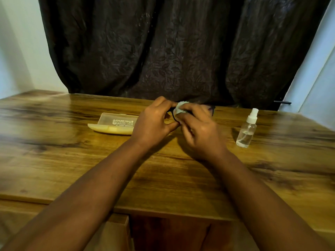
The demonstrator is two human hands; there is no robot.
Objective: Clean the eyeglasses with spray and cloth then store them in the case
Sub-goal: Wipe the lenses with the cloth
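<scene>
The glasses (211, 110) are being gripped by the left hand (154, 124) above the worktop's (72, 160) far edge and wiped with the cloth (180, 107) pinched in the right hand (199, 131). Wiping is judged underway; the open case (116, 124) is still waiting, and the spray bottle (247, 129) is standing toward the right edge.

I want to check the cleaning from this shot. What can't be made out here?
- Eyeglasses: lenses mostly hidden by both hands and the cloth in the head view.
- Case: printed label too small; its right end sits behind the left hand.
- Right hand: fingertips out of sight.
</scene>
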